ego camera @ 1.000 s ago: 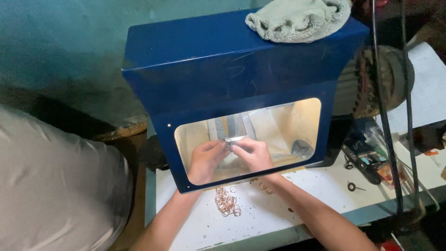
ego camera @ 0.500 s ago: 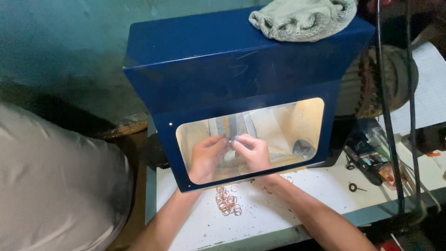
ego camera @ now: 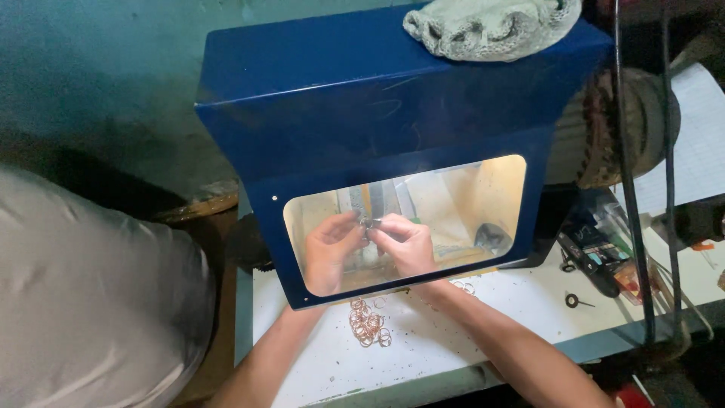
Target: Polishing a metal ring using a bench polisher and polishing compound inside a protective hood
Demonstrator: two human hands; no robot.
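Both my hands reach under a blue metal hood (ego camera: 393,98) and show through its clear, lit window (ego camera: 483,196). My left hand (ego camera: 330,249) and my right hand (ego camera: 408,243) meet at the middle and pinch one small metal piece (ego camera: 368,222) between their fingertips, close to an upright metal part of the machine behind. What the piece is cannot be made out. A pile of small copper-coloured rings (ego camera: 368,325) lies on the white bench just outside the hood, between my forearms.
A grey knitted cloth (ego camera: 491,26) lies on top of the hood. Right of the hood stand a dark round motor part (ego camera: 627,128), hanging black cables (ego camera: 627,227) and small tools (ego camera: 596,257). A person in a grey garment (ego camera: 91,302) is at the left. Teal wall behind.
My hands stay together at the same spot inside the hood, with only small finger shifts. The view has drifted slightly.
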